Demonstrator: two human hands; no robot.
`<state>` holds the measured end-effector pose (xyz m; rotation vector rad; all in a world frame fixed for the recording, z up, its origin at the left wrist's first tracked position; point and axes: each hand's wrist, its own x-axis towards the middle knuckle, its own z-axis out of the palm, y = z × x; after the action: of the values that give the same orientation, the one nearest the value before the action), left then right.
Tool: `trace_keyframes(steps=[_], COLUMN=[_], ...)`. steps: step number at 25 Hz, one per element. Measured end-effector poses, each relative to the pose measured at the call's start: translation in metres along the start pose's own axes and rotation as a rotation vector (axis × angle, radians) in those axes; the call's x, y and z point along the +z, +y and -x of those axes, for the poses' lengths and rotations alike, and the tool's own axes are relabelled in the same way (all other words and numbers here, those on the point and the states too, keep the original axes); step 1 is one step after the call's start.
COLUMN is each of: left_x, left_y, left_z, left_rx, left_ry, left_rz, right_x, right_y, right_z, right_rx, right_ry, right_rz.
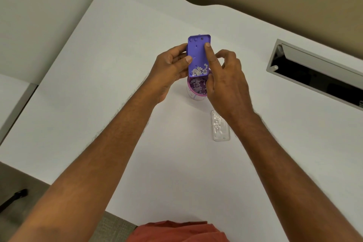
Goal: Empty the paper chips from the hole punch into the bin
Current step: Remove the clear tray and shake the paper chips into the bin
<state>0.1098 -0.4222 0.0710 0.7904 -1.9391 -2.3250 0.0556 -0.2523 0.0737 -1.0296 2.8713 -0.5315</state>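
Observation:
The purple hole punch (pixel 198 53) is held upside down and tilted, its open underside facing me, right above a small pink-rimmed bin (pixel 196 89) on the white table (pixel 117 104). White paper chips (pixel 199 70) lie heaped at the punch's lower end, and more chips lie inside the bin. My left hand (pixel 172 68) grips the punch from its left side. My right hand (pixel 225 80) steadies it on the right, with the index finger laid along the punch's right edge.
A clear plastic cover (pixel 220 126) lies flat on the table just in front of the bin, partly under my right wrist. A grey open cable slot (pixel 314 70) is set into the table at the right. The table's curved far edge runs behind.

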Motion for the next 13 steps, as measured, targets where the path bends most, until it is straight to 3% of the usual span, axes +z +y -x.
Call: trace_keyframes(steps=[13], left_x=[0.004], left_y=[0.001], left_z=[0.001], left_rx=[0.015], left_ry=[0.059], left_rz=[-0.043], right_x=[0.014], right_y=[-0.002], right_z=[0.033], right_rx=[0.018], right_ry=[0.053], right_rz=[-0.122])
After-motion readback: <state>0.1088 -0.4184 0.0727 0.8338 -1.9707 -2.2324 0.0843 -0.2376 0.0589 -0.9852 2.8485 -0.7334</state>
